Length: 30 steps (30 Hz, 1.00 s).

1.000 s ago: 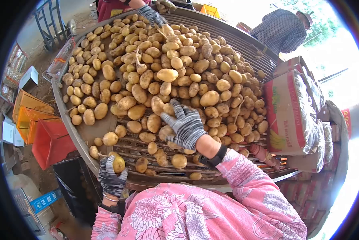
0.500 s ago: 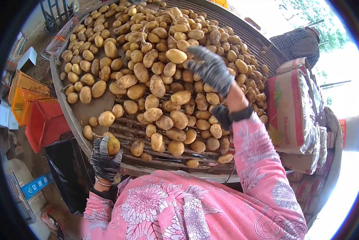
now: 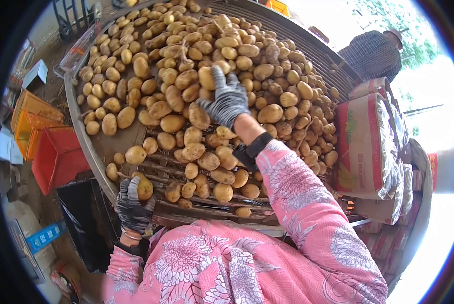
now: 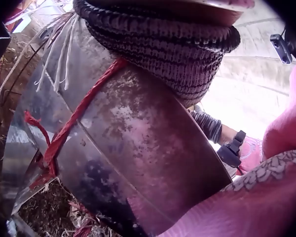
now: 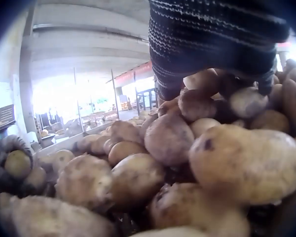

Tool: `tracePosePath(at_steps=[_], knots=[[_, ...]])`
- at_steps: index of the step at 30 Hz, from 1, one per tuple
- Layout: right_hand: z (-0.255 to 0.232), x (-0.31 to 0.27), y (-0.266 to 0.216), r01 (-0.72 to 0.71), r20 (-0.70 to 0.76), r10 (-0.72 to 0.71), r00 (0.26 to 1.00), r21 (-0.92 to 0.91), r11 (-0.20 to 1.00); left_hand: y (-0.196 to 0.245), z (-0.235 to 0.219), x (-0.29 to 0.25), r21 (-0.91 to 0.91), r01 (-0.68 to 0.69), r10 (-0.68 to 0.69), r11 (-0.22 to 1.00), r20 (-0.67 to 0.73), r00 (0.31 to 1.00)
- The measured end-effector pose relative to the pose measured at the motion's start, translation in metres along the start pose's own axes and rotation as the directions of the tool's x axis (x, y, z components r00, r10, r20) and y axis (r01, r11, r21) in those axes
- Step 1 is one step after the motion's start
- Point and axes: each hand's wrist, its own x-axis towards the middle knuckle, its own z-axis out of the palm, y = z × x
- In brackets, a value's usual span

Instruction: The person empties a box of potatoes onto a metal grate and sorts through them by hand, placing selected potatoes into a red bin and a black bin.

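Note:
A broad heap of potatoes (image 3: 270,114) lies on a slatted metal sorting table (image 3: 92,152). My right hand (image 3: 228,104), in a striped knit glove, reaches palm down over the middle of the heap. Its outstretched fingers lie against a pale potato (image 3: 205,78); in the right wrist view the gloved hand (image 5: 212,39) arches over several potatoes. At the table's near left edge my gloved left hand (image 3: 134,205) holds a yellow potato (image 3: 145,188) with its fingers curled round it. The left wrist view shows the glove cuff (image 4: 163,54) above the metal rim, that potato hidden.
A banana carton (image 3: 361,144) stands against the table's right end. To the left are a red crate (image 3: 60,157), orange crates (image 3: 37,121) and a black bin (image 3: 87,223). Red cord (image 4: 84,106) is tied at the metal edge. A person in a hat (image 3: 371,53) is beyond the table.
My right hand swept from mid-heap to the right, then back left onto the pale potato. More potatoes now lie on the near slats. The left hand keeps its potato at the edge.

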Motion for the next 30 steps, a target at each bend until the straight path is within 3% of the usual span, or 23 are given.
tracePosePath(at_steps=[2,4,6,8,9,11,12,13,14,16,17,18,20,22,27,29,30], knots=[[0.006,-0.016,-0.011,0.036,-0.033,-0.033,0.999,0.098,0.995,-0.001,0.003,-0.001,-0.043,0.051,-0.051,0.998,-0.003,0.999],[0.006,-0.036,-0.027,0.024,0.049,-0.034,0.998,0.184,0.983,0.003,0.000,-0.001,-0.029,0.045,-0.045,0.999,0.009,0.999],[0.008,-0.055,-0.037,0.135,0.264,-0.194,0.945,0.223,0.965,0.004,0.000,0.002,-0.064,0.050,-0.049,0.997,0.017,0.999],[0.020,-0.081,-0.043,0.295,0.109,-0.299,0.948,0.048,0.954,0.002,0.003,-0.002,-0.079,0.038,-0.037,0.996,0.016,0.999],[0.020,-0.076,-0.035,0.283,0.094,-0.286,0.954,0.040,0.958,0.000,0.004,-0.002,-0.078,0.067,-0.066,0.995,0.014,0.998],[-0.005,-0.055,-0.022,0.270,0.353,-0.399,0.846,0.362,0.892,0.002,0.004,0.001,-0.092,0.065,-0.063,0.994,0.026,0.998],[-0.021,-0.044,-0.009,0.330,0.274,-0.425,0.863,0.333,0.883,0.004,0.003,0.000,-0.101,0.081,-0.078,0.992,0.041,0.996],[-0.033,-0.031,0.005,0.345,0.117,-0.366,0.923,0.170,0.923,0.005,0.002,0.001,-0.121,0.104,-0.099,0.987,0.044,0.994],[-0.046,-0.019,0.022,0.262,-0.007,-0.261,0.965,0.035,0.965,0.005,0.001,0.000,-0.115,0.110,-0.106,0.987,0.043,0.993],[-0.050,0.002,0.072,0.131,-0.240,-0.191,0.952,-0.245,0.961,0.005,0.000,-0.001,-0.095,0.081,-0.077,0.992,0.045,0.996],[-0.062,0.007,0.089,0.001,-0.069,-0.018,0.997,-0.233,0.972,0.004,0.001,-0.002,-0.095,0.073,-0.070,0.993,0.041,0.997],[-0.060,0.004,0.107,-0.093,-0.001,0.095,0.995,-0.239,0.967,0.004,0.001,-0.002,-0.095,0.075,-0.072,0.993,0.039,0.997],[-0.049,-0.010,0.111,-0.216,-0.029,0.225,0.974,-0.413,0.885,0.003,0.001,-0.001,-0.111,0.098,-0.091,0.989,0.067,0.994],[-0.059,-0.020,0.098,-0.193,0.231,0.305,0.924,-0.407,0.893,0.001,0.001,-0.001,-0.106,0.097,-0.091,0.990,0.060,0.994],[-0.071,-0.069,0.110,-0.177,0.247,0.296,0.923,-0.412,0.894,0.001,0.001,-0.002,-0.114,0.102,-0.094,0.988,0.078,0.993],[-0.069,-0.094,0.122,-0.219,0.155,0.260,0.953,-0.243,0.945,0.001,0.003,-0.002,-0.104,0.075,-0.070,0.992,0.051,0.996],[-0.070,-0.106,0.121,-0.242,0.189,0.271,0.944,-0.164,0.956,0.001,0.004,-0.002,-0.112,0.067,-0.062,0.991,0.046,0.997]])
